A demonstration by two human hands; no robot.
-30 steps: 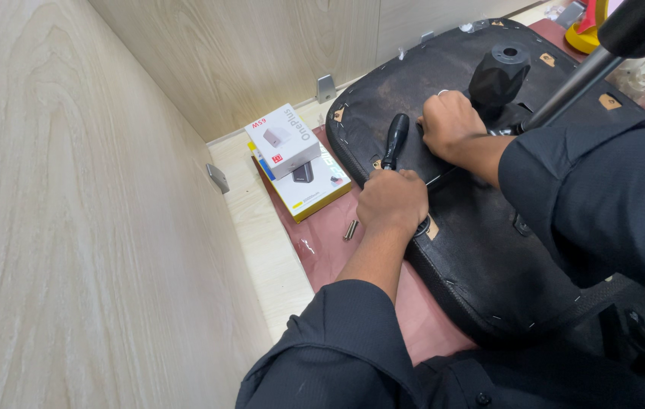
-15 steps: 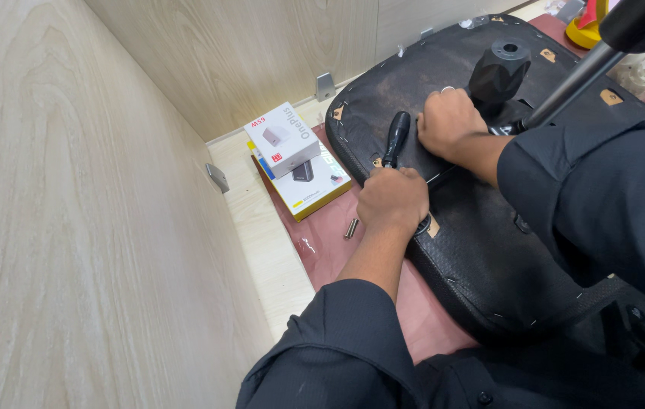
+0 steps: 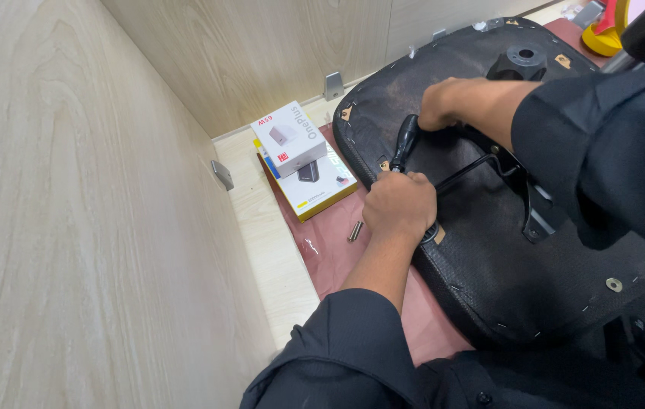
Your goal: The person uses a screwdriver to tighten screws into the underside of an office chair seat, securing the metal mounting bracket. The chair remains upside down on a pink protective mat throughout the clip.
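The upturned black chair seat lies on the right of the bench, over a reddish sheet. At its near left edge the left hand has its grip clamped around a thin black metal lever. Just beyond, the right hand has its grip closed on the black-handled screwdriver, standing on the seat. A small bolt lies left; farther left sit stacked boxes.

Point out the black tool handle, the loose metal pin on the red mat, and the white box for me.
black tool handle [image 3: 406, 140], head view, on the middle of the handle.
loose metal pin [image 3: 355, 231], head view, on the middle of the pin.
white box [image 3: 290, 138], head view, on its top face.
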